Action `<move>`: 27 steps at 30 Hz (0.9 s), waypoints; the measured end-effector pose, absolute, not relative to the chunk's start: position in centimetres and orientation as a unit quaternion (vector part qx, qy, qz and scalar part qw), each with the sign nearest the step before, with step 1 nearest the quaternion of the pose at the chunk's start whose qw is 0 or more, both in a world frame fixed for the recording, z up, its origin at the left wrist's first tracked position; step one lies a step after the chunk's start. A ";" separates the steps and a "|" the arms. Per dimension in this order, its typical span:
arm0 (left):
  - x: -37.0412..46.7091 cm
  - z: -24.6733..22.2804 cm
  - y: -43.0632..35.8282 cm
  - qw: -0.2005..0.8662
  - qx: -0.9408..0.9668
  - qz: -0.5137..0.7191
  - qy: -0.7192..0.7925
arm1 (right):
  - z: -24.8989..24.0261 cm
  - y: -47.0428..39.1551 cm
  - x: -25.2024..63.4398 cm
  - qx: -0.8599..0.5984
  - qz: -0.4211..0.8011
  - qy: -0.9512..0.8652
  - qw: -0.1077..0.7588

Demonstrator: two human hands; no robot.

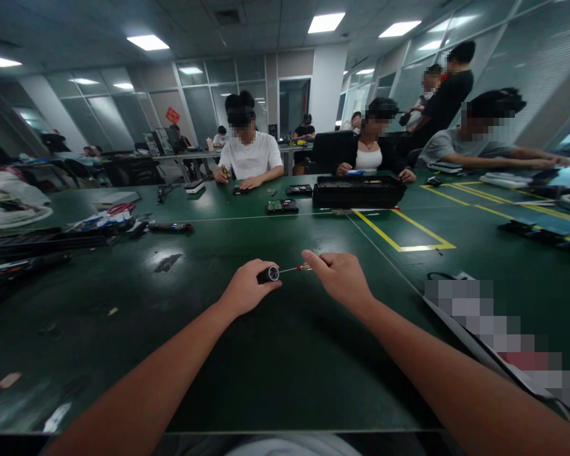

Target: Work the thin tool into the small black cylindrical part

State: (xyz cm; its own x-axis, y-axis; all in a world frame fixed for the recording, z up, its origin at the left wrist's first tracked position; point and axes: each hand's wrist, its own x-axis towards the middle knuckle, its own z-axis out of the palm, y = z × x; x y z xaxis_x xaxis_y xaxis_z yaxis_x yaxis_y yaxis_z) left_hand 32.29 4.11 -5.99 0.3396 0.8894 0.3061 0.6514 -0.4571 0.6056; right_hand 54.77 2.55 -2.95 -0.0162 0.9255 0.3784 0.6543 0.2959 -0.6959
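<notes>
My left hand (246,290) is closed around a short black cylinder (265,275) with a silver-rimmed round end; its exact kind is not clear. In my right hand (344,280) is a screwdriver (303,267) with a reddish, partly clear handle, mostly hidden by the fingers. Its thin metal shaft points left and its tip reaches the cylinder's rim; whether it touches cannot be made out. Both hands are held over the middle of the green table (285,367).
Cables and tools (118,218) lie at the left, near a dark pen-like tool (171,227). Ahead are a circuit-board device (282,206) and a long black casing (360,191). Yellow tape (399,248) marks the table. Several people sit across it. A pixelated item (498,335) lies at right.
</notes>
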 end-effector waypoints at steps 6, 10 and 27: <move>32.0 -5.9 4.3 0.175 0.805 0.287 0.490 | -3.3 2.9 54.9 -0.555 0.175 -0.710 0.396; 31.8 -6.1 4.4 0.166 0.803 0.286 0.496 | -3.2 2.8 54.9 -0.532 0.188 -0.727 0.391; 31.9 -6.1 4.4 0.168 0.806 0.290 0.488 | -3.3 2.9 54.7 -0.501 0.252 -0.752 0.346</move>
